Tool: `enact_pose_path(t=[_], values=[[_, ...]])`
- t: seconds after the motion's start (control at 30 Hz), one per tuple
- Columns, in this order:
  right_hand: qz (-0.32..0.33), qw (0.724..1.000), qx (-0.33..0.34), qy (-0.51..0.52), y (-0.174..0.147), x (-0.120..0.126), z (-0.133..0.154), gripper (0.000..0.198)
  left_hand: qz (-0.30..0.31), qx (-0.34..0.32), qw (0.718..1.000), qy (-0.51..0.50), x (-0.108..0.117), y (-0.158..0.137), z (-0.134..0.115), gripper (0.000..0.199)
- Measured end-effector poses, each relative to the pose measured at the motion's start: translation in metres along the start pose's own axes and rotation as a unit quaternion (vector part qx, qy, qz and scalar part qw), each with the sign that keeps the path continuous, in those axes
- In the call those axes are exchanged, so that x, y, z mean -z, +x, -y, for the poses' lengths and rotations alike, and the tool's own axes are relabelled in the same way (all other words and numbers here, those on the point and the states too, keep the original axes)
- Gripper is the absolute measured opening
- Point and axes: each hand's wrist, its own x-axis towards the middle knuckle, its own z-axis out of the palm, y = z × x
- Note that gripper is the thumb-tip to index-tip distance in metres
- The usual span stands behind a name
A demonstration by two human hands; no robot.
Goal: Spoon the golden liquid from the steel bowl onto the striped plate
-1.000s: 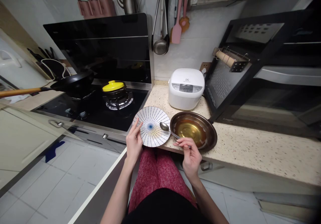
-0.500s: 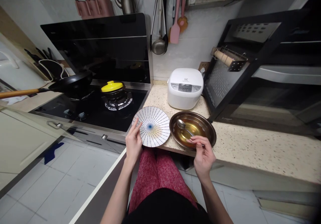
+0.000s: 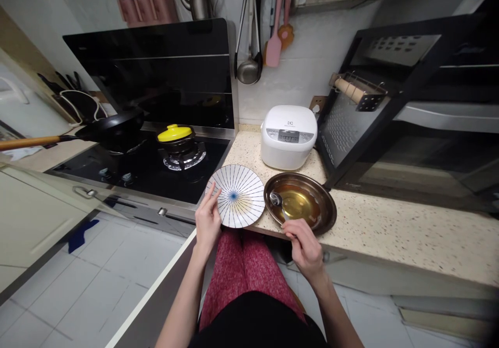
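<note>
A white plate [image 3: 245, 210] with dark radiating lines and a blue centre sits at the counter's front edge. My left hand [image 3: 208, 221] grips its left rim, two fingers showing over the top; the underside is hidden. To the right stands a round metal bowl [image 3: 329, 210] with clear yellowish liquid in it. My right hand [image 3: 304, 244] is closed on the handle of a metal spoon [image 3: 276, 199]. The spoon's head is inside the bowl, near its left wall, and tilts towards the plate side.
Behind the bowl is a white rice cooker [image 3: 289, 137]. On the left, the gas stove [image 3: 156, 182] holds a small pot with a yellow lid [image 3: 175, 133] and a black wok [image 3: 117, 124]. A black oven [image 3: 429, 150] stands right. An open drawer [image 3: 156, 291] juts out near my left arm.
My right hand has shifted left and slightly down with the spoon. The spoon's head has moved a little left and lower in the bowl. My left hand and the plate stay put.
</note>
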Motion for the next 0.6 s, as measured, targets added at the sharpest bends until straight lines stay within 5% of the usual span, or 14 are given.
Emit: enact_pose_path(t=[0.23, 0.47, 0.6], values=[[0.067, 0.996, 0.047, -0.024, 0.002, 0.003, 0.003, 0.028, -0.001, -0.002, 1.000, -0.003, 0.000, 0.000, -0.001, 0.050], [-0.113, 0.993, -0.034, 0.028, -0.003, -0.010, 0.008, 0.023, 0.002, 0.001, 1.000, -0.007, 0.000, -0.001, 0.001, 0.051], [-0.114, 0.987, -0.080, 0.083, -0.009, -0.028, 0.013, 0.022, 0.001, 0.001, 1.000, -0.004, 0.000, -0.001, 0.000, 0.051]])
